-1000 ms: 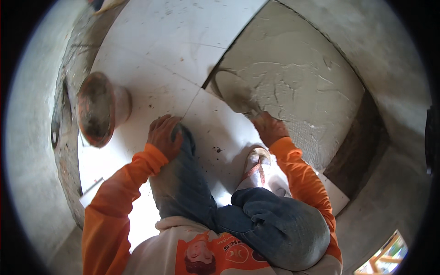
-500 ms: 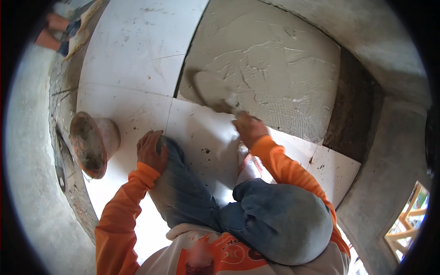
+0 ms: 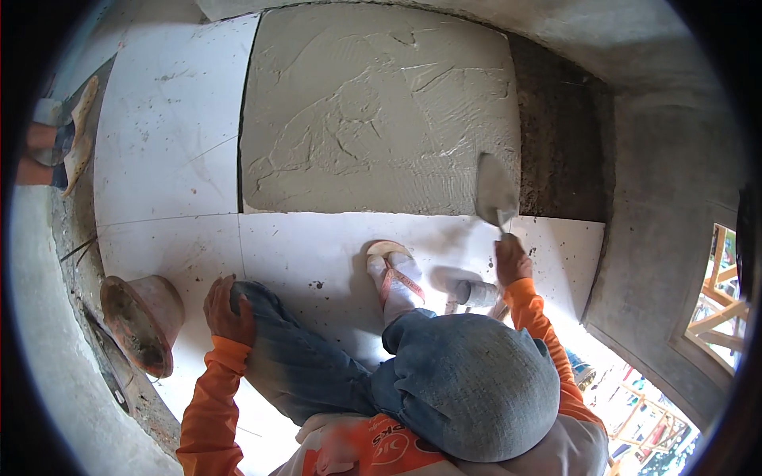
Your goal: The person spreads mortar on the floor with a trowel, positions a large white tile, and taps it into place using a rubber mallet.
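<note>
My right hand [image 3: 511,263] grips the handle of a trowel, whose flat blade [image 3: 496,190] lies over the right edge of a square bed of wet grey mortar [image 3: 357,103]. The mortar is ridged and streaked, bordered by white tiles [image 3: 167,135]. My left hand [image 3: 228,313] rests on my left knee, fingers lying over the jeans and holding no object. Left of it sits a mortar-stained bucket [image 3: 143,325]. Just left of my right hand, a grey-headed mallet [image 3: 475,294] is on the tiles, partly hidden. My sock-covered foot [image 3: 394,285] in a flip-flop is between my hands.
Another person's feet and lower legs [image 3: 63,139] are at the far left edge. A dark rough strip [image 3: 559,127] borders the mortar on the right, beside a concrete wall [image 3: 659,174]. Openings at the right show wooden framing [image 3: 718,317]. A raw edge with tools runs along the left wall.
My right hand and the trowel have swept rightward to the mortar's right side. The view has turned, bringing the other person's feet and the mallet into sight. My left hand stays on my knee.
</note>
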A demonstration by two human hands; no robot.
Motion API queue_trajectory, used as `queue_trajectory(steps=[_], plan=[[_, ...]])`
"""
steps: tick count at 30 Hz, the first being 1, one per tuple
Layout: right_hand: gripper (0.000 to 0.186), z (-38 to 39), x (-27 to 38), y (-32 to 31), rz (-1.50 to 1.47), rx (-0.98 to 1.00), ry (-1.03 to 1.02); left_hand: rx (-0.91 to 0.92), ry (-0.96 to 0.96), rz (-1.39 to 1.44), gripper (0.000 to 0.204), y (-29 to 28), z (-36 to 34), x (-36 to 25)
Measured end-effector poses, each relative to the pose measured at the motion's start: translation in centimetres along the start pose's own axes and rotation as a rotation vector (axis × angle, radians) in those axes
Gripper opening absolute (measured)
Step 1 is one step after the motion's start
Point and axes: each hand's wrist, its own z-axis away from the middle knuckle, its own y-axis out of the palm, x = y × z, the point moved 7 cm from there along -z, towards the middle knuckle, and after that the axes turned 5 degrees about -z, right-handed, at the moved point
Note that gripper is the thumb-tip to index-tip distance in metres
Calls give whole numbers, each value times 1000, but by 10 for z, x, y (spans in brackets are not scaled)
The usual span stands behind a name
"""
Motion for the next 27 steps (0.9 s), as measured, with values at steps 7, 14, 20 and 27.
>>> queue_trajectory(steps=[7, 14, 20, 27], plan=[[31, -2, 3, 17, -83, -48, -40, 20, 2, -37, 38, 1, 3, -4], [32, -5, -40, 6, -203, -73, 68, 36, -23, 0, 37, 4, 2, -7], [38, -5, -58, -10, -74, -49, 210, -4, 6, -28, 37, 5, 4, -1], [35, -39, -92, -39, 1, -133, 160, -5, 45, -22, 38, 8, 3, -3]])
